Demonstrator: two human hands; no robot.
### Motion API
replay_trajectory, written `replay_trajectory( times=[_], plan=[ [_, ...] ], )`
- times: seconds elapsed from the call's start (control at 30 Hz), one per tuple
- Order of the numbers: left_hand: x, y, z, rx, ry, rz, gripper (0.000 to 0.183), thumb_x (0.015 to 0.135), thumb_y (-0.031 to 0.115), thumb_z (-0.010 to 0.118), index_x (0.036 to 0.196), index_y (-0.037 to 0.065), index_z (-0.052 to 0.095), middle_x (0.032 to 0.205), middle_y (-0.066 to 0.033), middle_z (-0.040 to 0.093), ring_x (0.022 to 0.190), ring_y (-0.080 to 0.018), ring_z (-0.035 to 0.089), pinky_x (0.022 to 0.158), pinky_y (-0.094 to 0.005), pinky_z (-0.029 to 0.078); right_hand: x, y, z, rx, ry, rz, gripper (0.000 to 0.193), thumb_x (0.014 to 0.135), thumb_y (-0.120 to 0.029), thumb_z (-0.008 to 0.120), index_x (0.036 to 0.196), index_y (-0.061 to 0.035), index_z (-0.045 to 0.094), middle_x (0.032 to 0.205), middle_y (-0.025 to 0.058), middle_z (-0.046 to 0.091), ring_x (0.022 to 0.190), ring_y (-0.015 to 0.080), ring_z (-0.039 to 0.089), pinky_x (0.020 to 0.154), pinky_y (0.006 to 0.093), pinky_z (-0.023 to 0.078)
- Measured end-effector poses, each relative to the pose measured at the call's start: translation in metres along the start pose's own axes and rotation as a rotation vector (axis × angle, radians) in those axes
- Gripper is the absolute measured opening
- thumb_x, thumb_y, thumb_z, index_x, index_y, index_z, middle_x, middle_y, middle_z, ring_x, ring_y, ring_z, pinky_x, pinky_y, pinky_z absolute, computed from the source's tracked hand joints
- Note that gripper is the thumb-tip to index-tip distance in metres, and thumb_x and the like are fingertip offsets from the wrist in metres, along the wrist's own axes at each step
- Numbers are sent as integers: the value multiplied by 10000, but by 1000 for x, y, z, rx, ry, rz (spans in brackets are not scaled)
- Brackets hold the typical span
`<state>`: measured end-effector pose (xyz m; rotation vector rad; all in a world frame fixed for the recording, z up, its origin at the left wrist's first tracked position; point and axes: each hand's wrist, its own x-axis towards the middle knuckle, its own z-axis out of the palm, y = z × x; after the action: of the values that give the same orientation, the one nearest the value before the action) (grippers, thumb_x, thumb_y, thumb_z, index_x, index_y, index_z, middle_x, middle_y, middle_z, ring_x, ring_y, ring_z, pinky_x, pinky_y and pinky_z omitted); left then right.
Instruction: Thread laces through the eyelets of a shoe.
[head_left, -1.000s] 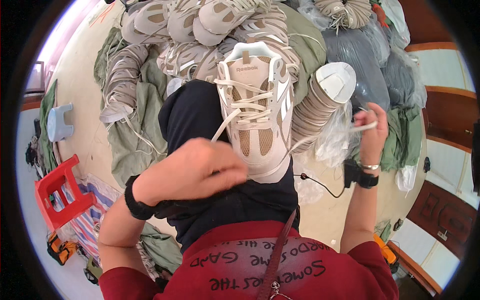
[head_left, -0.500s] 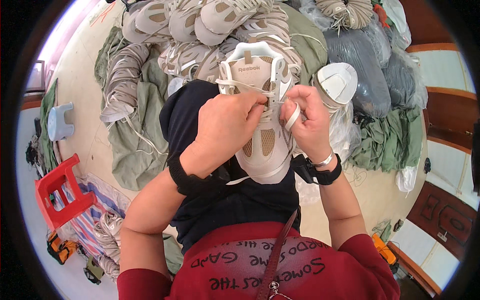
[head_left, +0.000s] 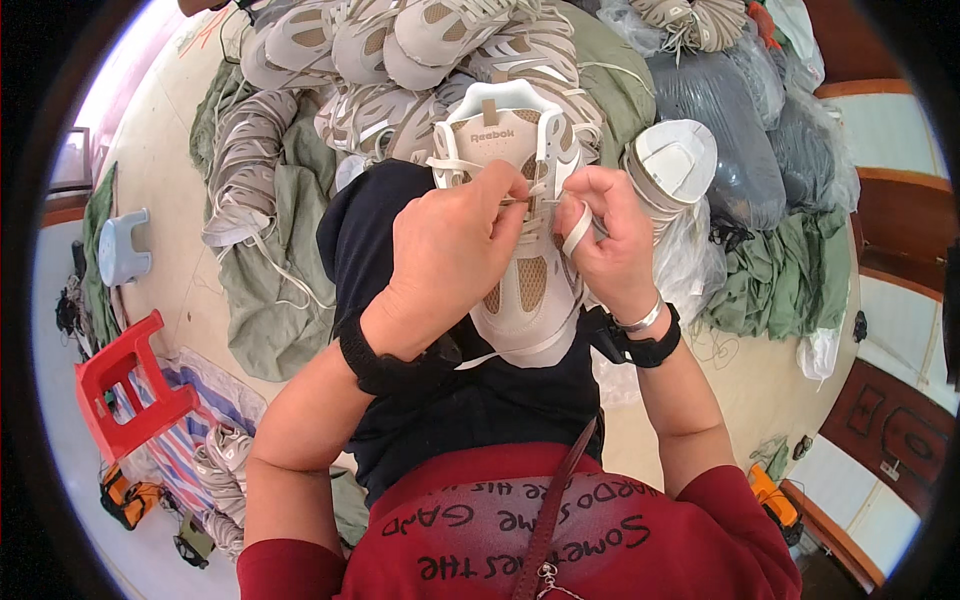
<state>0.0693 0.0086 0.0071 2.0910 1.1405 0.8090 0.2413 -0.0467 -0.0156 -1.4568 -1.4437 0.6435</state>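
Note:
A beige and white sneaker rests on my lap, toe toward me, with tan mesh panels and a printed tongue. My left hand is closed over the left side of its lacing, thumb and forefinger pinched on the lace. On the other side, my right hand is closed too and pinches the cream shoelace, which hangs in a loop from its fingers. A short stretch of lace spans the gap between both sets of fingertips. The lower eyelets are partly hidden by my left fingers.
A pile of similar sneakers lies ahead, with a nested row at left on green cloth. A white-topped shoe stack stands at right near plastic-wrapped bundles. A red stool and a blue stool are at left.
My right hand has shifted slightly left, bringing its lace loop closer to the shoe. My left fingertips have moved up a little, and the lace between the hands shows more plainly.

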Motion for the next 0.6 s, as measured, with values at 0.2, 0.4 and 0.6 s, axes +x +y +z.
replay_trajectory(
  times=[0.2, 0.4, 0.6],
  plan=[
    [-2, 0, 2, 120, -58, 29, 95, 835, 148, 668, 925, 118, 663, 620, -98, 621, 555, -264, 637, 503, -354, 469, 1, -2, 3, -131, 40, -55, 190, 879, -24, 630, 1049, -54, 551, 805, 90, 670, 648, 219, 668, 586, 301, 503],
    [-2, 1, 6, 142, -78, -23, 124, 839, 162, 654, 950, 117, 685, 691, -122, 664, 613, -291, 666, 542, -376, 499, 8, -3, 7, -386, -8, -291, 184, 863, -35, 611, 1035, -65, 552, 742, 104, 617, 618, 317, 618, 563, 389, 483],
    [-2, 2, 8, 83, -67, -41, 165, 838, 159, 656, 984, 105, 710, 681, -129, 662, 609, -293, 666, 551, -372, 503, 14, -3, -3, -105, -174, 173, 133, 898, -84, 612, 1009, -69, 539, 682, 93, 585, 531, 222, 561, 512, 334, 415]
  ],
)
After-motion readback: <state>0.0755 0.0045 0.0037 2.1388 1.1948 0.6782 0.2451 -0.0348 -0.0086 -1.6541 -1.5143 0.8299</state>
